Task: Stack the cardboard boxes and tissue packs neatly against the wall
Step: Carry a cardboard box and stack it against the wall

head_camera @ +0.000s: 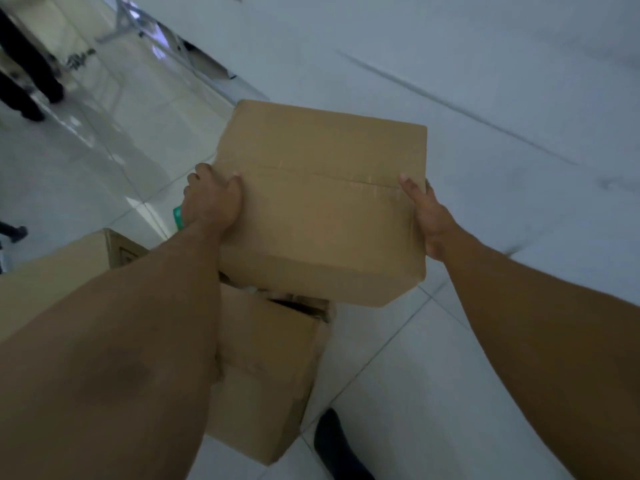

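The white wall fills the upper right part of the view, and the pale tiled floor runs along its foot and spreads to the left and to the bottom.

In the middle, a closed cardboard box is held near the wall, with its taped top seam running from left to right. It sits over a second box, which stands on the floor and has a top flap partly open. I cannot tell if the 2 boxes touch. A third box stands on the floor at the left, just beside the second one and partly hidden by the left forearm.

At the upper left, well apart from the boxes, the legs of another person in dark trousers stand on the floor.

The left hand grasps the left edge of the cardboard box, with the thumb on the top face and the fingers curled around the side. The right hand grasps the right edge in the same manner, thumb on top; its other fingers are hidden behind the side of the box.

A dark shoe is on the floor at the bottom, just beside the second box.

A small green object shows behind the left hand; it is too much hidden to say what it is.
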The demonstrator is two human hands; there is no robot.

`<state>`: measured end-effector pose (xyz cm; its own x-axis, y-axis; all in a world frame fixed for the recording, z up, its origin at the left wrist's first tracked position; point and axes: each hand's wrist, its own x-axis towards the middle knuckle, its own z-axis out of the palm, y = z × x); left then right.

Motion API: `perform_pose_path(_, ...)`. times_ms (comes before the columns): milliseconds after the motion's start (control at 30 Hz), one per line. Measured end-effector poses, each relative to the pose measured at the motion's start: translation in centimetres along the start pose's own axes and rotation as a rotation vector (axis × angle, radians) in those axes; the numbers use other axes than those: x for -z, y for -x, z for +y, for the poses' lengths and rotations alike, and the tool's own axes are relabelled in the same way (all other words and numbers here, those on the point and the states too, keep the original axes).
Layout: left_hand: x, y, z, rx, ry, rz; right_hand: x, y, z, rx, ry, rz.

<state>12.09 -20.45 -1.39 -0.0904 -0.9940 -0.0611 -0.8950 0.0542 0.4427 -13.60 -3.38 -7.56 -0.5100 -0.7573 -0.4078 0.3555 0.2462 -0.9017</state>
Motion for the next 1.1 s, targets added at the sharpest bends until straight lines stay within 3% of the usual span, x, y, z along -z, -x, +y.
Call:
perform_pose_path(200, -4.4, 14.9, 6.2, -0.068, 0.070, -0.013, 14.2, 11.9, 4.0, -0.029, -0.075, 0.118)
perform_pose_path(567, -20.1, 36.8, 13.6, -0.234, -0.062, -0.364, 37.0, 31.2, 15.8, -0.280, -0.167, 0.371)
perform_pose_path(833, -31.0, 46.3, 16.6, -0.244, -0.106, -0.585, 49.1, 35.1, 22.5, -0.344, -0.142, 0.541)
perform_pose_path(1100, -38.5, 48.1, 18.5, -0.257, -0.075, -0.633, 53.6, 34.6, 26.2, -0.319, -0.033, 0.693)
